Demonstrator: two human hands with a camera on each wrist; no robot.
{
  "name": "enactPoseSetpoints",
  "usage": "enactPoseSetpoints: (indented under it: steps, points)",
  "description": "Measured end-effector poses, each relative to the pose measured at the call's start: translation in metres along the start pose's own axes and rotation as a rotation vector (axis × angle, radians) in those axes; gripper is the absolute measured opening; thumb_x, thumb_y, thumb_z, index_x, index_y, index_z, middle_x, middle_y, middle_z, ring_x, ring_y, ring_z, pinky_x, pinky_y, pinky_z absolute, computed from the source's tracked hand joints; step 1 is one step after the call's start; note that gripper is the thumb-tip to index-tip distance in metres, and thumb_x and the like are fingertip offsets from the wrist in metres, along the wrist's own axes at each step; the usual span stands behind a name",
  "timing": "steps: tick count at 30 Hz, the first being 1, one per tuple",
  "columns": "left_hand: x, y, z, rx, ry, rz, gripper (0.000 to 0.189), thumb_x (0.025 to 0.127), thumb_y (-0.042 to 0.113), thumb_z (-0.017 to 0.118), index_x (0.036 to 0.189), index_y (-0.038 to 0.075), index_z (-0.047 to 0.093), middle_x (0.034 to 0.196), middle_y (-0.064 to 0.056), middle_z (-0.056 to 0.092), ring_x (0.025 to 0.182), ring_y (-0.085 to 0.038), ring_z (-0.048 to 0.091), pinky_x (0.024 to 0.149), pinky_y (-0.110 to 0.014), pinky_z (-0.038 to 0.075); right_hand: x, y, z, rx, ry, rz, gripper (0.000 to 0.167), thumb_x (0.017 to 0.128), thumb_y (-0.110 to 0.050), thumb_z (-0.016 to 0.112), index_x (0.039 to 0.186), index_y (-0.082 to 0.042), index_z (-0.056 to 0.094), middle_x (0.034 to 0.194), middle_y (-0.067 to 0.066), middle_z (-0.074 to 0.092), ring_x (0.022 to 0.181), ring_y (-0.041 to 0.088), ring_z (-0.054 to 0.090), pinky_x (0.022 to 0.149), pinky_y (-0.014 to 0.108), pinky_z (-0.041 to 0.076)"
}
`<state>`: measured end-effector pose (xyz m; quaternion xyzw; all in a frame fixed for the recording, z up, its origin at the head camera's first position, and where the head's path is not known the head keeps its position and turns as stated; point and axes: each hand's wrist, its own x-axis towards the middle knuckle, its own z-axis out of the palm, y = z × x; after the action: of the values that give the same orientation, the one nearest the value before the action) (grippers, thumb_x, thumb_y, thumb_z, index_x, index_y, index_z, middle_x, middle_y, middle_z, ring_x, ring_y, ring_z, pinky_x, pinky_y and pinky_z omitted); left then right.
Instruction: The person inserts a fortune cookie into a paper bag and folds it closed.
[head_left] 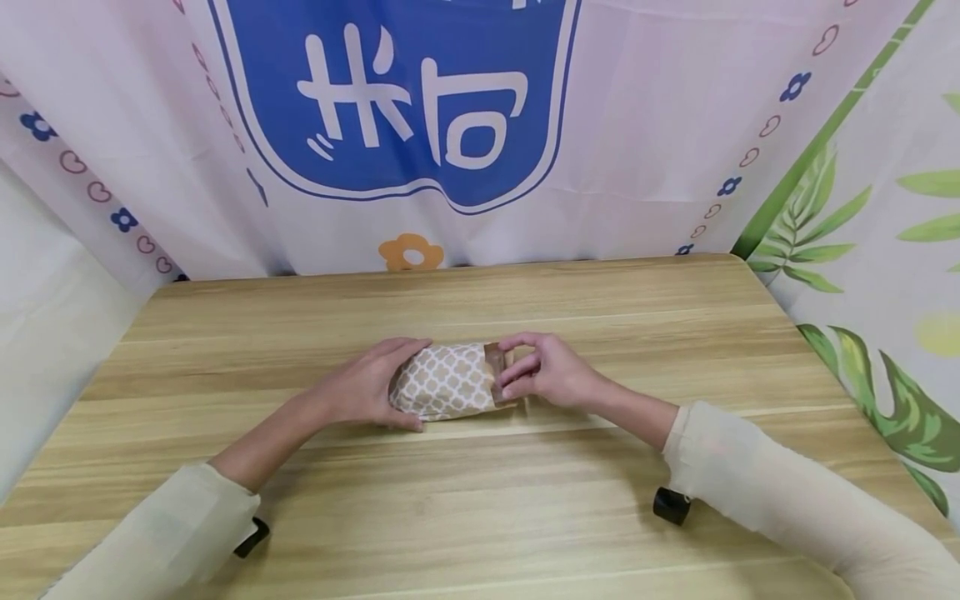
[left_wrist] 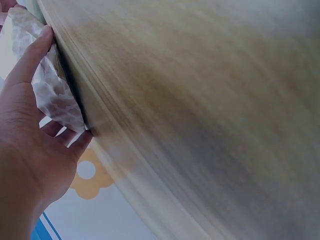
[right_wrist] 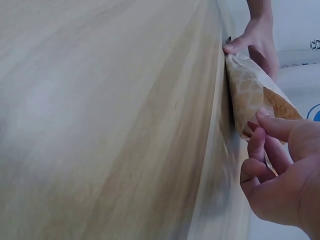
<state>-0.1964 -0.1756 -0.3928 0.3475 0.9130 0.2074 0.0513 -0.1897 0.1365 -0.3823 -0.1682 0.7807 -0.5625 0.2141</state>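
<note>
A small tan paper bag (head_left: 442, 382) with a white lattice print lies on its side on the wooden table, mouth facing right. My left hand (head_left: 367, 386) grips its left end, thumb along the near side and fingers round the far side. In the left wrist view the thumb (left_wrist: 37, 52) presses on the crinkled paper. My right hand (head_left: 551, 372) is at the bag's mouth, where thumb and forefinger pinch a piece of clear plastic wrapping (head_left: 497, 367). The right wrist view shows the brown inner paper (right_wrist: 277, 102) beside the thumb; most of the contents are hidden inside.
The wood-grain table (head_left: 450, 517) spreads around both forearms. Behind its far edge hangs a white cloth with a blue emblem (head_left: 405, 167). A leaf-patterned cloth (head_left: 885, 375) hangs at the right. Black wrist mounts (head_left: 671, 506) stick out below the sleeves.
</note>
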Motion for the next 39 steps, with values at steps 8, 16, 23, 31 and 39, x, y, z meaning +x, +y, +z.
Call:
enactPoseSetpoints:
  steps: [8,16,23,31,39]
  points:
    - [0.000,0.000,0.000,-0.012,0.003,0.011,0.117,0.068,0.051,0.094,0.155,-0.003,0.039,0.151,-0.028,0.047,0.140,-0.046,0.046,0.114,-0.062,0.041,-0.004,-0.001,-0.012,0.021,-0.096,0.008,0.065,0.091,0.011,0.070,0.149,0.009,0.042,0.117,0.022,0.074,0.111,0.032,0.072,0.080,0.020,0.058]
    - [0.000,0.001,0.000,-0.013,0.001,0.002,0.117,0.068,0.051,0.094,0.156,-0.002,0.039,0.152,-0.027,0.047,0.140,-0.045,0.046,0.113,-0.061,0.042,-0.005,0.003,-0.007,0.066,-0.045,-0.018,0.064,0.086,0.013,0.075,0.144,0.010,0.048,0.111,0.023,0.075,0.103,0.032,0.075,0.076,0.021,0.059]
    - [0.000,0.001,0.000,-0.003,-0.014,-0.020,0.117,0.070,0.052,0.093,0.157,-0.002,0.037,0.152,-0.027,0.046,0.140,-0.045,0.046,0.111,-0.062,0.044,-0.005,0.004,0.001,0.030,0.009,-0.045,0.062,0.084,0.012,0.077,0.140,0.012,0.052,0.108,0.022,0.076,0.097,0.031,0.076,0.078,0.024,0.061]
    - [0.000,0.001,-0.001,0.016,-0.016,-0.017,0.119,0.069,0.053,0.093,0.158,-0.002,0.036,0.152,-0.027,0.046,0.140,-0.045,0.046,0.112,-0.061,0.044,0.000,0.004,0.008,-0.040,0.035,-0.062,0.061,0.084,0.010,0.079,0.139,0.013,0.053,0.105,0.020,0.077,0.099,0.031,0.076,0.085,0.028,0.062]
    - [0.000,0.002,-0.002,0.023,-0.019,-0.016,0.120,0.069,0.054,0.092,0.158,-0.003,0.036,0.153,-0.027,0.045,0.140,-0.045,0.046,0.112,-0.061,0.043,-0.001,0.004,0.007,-0.109,0.035,-0.081,0.061,0.083,0.008,0.081,0.137,0.012,0.055,0.100,0.017,0.078,0.096,0.028,0.077,0.083,0.027,0.061]
